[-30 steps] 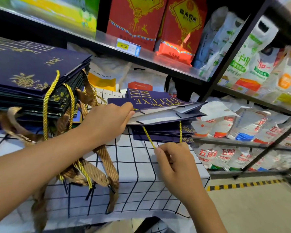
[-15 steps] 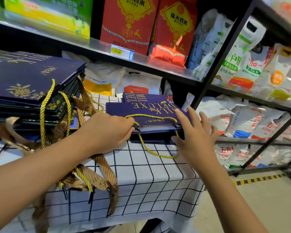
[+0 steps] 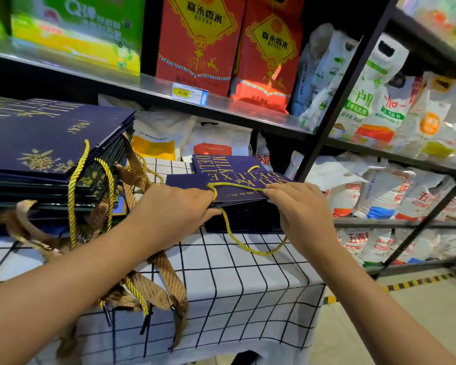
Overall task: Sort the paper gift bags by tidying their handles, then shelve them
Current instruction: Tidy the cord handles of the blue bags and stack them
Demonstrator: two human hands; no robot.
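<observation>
A small stack of flat navy gift bags (image 3: 237, 177) printed with gold "MILK DELUXE" lies on the checked cloth in the middle. My left hand (image 3: 174, 209) pinches the top bag's near-left edge. My right hand (image 3: 300, 209) grips its near-right edge, fingers on the gold cord handle (image 3: 234, 184) that lies across the bag's top. A second gold cord loop (image 3: 248, 246) hangs down over the cloth in front of the stack. A taller pile of navy gift bags (image 3: 45, 151) sits at the left, with gold cords and brown ribbon handles (image 3: 156, 288) spilling over the table edge.
The white cloth with a black grid (image 3: 248, 293) covers the table. A metal shelf (image 3: 148, 88) with a yellow price tag runs above, carrying red rice boxes (image 3: 229, 46). White rice sacks (image 3: 379, 193) fill a black rack at the right. Tiled floor with hazard tape lies lower right.
My right hand let go of the hanging cord, laid one handle over the top bag, then closed on the bag's near-right edge. The lifted top bag now lies flat on the stack.
</observation>
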